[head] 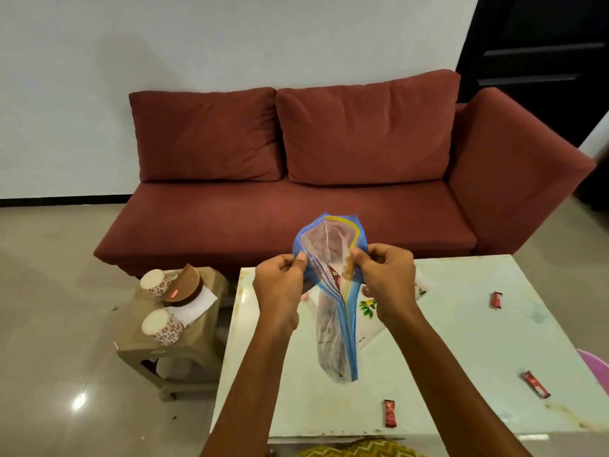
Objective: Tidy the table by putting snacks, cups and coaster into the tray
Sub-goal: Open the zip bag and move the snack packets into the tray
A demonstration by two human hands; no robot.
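Observation:
I hold a clear zip bag (334, 324) with blue and yellow edges above the white table (461, 351). My left hand (280, 285) pinches one side of its mouth, my right hand (385, 282) the other, and the mouth gapes. Something red with white lettering shows inside the bag. Three red snack sachets lie on the table: one far right (496, 299), one near right (536, 384), one near the front edge (389, 413). A flowered white tray (372, 308) lies under the bag, mostly hidden. Two flowered cups (155, 283) (162, 326) lie on a stool to the left.
A beige stool (171, 344) left of the table also bears a brown round lidded container (184, 286) and a white napkin (194, 305). A red sofa (296, 179) stands behind the table. Something pink (594, 371) pokes in at the right edge.

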